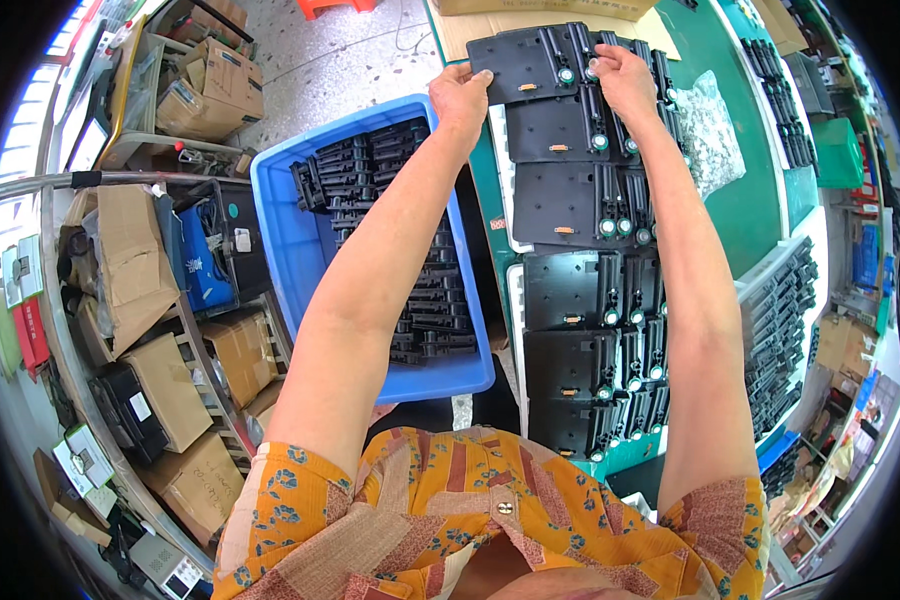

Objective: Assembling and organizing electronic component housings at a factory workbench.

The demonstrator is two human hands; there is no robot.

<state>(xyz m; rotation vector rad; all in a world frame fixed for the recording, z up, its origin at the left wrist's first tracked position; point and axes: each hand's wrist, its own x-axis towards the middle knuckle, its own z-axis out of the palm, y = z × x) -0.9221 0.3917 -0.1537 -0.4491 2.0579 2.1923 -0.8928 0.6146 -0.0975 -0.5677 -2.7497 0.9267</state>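
At the far end of a row of flat black plastic panels, my left hand [461, 97] grips the left edge of the last panel [510, 68], thumb on top. My right hand [624, 82] is closed at that panel's right part, fingertips pinching by a black bar with a round whitish-green end. Each panel has a small orange connector on its face and a bar along its right side. More black panels [553, 192] lie overlapped toward me, in stacks between my forearms. What lies under my right palm is hidden.
Left of the table stands a blue plastic bin [270, 215] with many black parts. A clear bag of small whitish pieces [710, 135] lies on the green tabletop [715, 60]. A tray of black parts [785, 330] sits at the right; cardboard boxes [160, 390] fill the left rack.
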